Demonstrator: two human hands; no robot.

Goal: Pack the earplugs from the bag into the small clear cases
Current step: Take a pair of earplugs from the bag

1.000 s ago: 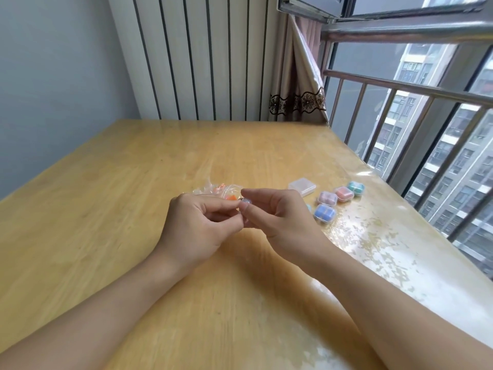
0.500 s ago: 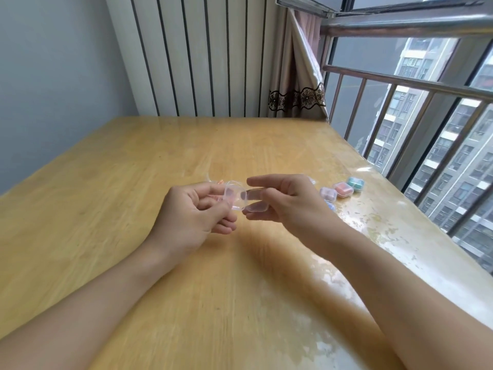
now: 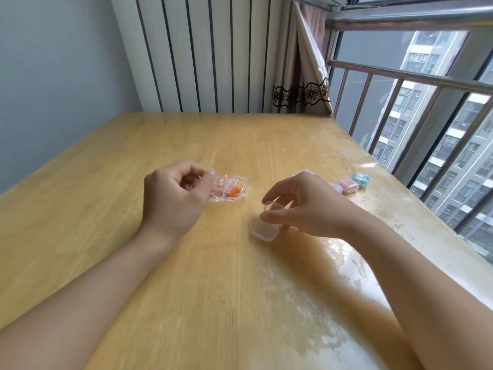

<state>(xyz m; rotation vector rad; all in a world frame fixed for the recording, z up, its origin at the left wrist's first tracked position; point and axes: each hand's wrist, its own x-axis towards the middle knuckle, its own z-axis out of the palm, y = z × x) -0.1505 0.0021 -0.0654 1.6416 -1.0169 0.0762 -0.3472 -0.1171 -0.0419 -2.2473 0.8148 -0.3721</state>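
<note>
A big wooden table (image 3: pixel 186 263) is seen, yellow-brown and shiny, with window light mirrored on its right side. A plain grey-blue wall (image 3: pixel 53 62) is found on the left. At the back, a white panel with thin dark stripes (image 3: pixel 200 54) is set up. Beside it a beige curtain (image 3: pixel 301 76) with a dark lace band is hung. On the right, metal railing bars (image 3: pixel 416 84) are placed across a window, and tall buildings (image 3: pixel 453 161) are seen outside in daylight.

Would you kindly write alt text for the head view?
A right hand holds an open clear case on a wooden table, while the left hand reaches a bag of earplugs. Filled cases sit behind.
</note>
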